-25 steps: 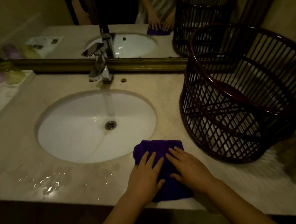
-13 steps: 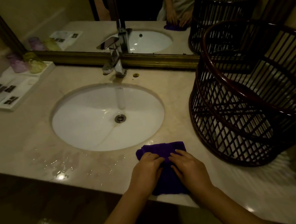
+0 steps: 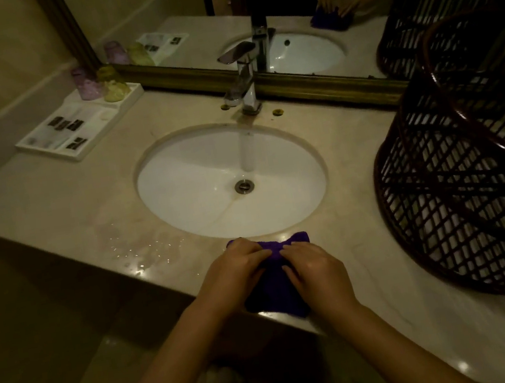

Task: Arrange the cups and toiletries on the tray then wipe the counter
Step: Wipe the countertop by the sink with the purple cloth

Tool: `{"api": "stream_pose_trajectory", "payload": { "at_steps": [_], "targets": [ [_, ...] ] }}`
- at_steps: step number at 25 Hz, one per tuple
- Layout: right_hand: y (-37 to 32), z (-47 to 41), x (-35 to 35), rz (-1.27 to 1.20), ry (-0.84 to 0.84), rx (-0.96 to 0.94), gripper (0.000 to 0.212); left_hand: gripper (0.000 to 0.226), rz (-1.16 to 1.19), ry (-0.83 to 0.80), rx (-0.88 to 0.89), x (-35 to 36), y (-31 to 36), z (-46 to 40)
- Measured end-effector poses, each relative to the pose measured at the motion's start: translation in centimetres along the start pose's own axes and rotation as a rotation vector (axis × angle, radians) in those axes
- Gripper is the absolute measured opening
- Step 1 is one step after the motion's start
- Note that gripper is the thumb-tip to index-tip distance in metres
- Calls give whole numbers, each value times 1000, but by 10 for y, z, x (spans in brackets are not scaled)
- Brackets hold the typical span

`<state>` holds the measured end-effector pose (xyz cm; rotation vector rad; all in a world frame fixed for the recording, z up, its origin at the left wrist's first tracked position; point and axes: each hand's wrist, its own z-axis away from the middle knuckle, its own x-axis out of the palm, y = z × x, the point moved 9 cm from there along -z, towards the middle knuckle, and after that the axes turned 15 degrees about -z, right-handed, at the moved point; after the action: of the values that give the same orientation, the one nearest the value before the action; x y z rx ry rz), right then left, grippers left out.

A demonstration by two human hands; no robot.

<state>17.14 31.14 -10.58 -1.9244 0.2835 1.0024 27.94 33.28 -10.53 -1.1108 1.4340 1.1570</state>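
Observation:
A purple cloth lies bunched on the counter's front edge, just below the sink. My left hand and my right hand both grip it, fingers curled into its top fold. At the far left stands a white tray. On it sit a purple cup and a yellow-green cup at the back by the mirror, with small dark-labelled toiletry packets in front.
Water runs from the chrome faucet into the white sink. Water drops glisten on the beige counter left of my hands. A large dark wicker basket fills the right side. A mirror runs along the back.
My fingers went from flat on the cloth to curled, bunching it up at its top. The view shifted so the tray and cups now show more fully.

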Motion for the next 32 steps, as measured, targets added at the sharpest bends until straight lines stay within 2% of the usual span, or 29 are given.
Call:
{"api": "stream_pose_trajectory", "payload": {
  "at_steps": [5, 10, 14, 17, 20, 22, 25, 28, 32],
  "targets": [
    [-17, -10, 36, 77, -3, 19, 33, 35, 6, -90, 87, 17, -39, 11],
    [-34, -25, 70, 113, 30, 136, 35, 40, -2, -164, 198, 28, -81, 9],
    [-38, -32, 78, 184, 108, 289, 34, 57, -165, -258, 328, 42, -92, 16],
    [-37, -27, 83, 197, 130, 353, 50, 76, -189, -332, 360, 46, -100, 29],
    [-46, -35, 96, 251, 55, 287, 60, 79, -144, -294, 316, 36, -120, 30],
    [-44, -44, 114, 282, -66, 256, 64, 76, -155, -265, 280, 28, -138, 32],
    [-34, -52, 133, 300, -171, 307, 71, 68, -198, -236, 200, 19, -180, 35],
    [-29, -53, 138, 332, -191, 340, 74, 65, -230, -172, 62, 9, -245, 31],
    [-29, -54, 136, 400, -126, 410, 74, 65, -259, -121, -157, -2, -373, 27]
  ]
}}
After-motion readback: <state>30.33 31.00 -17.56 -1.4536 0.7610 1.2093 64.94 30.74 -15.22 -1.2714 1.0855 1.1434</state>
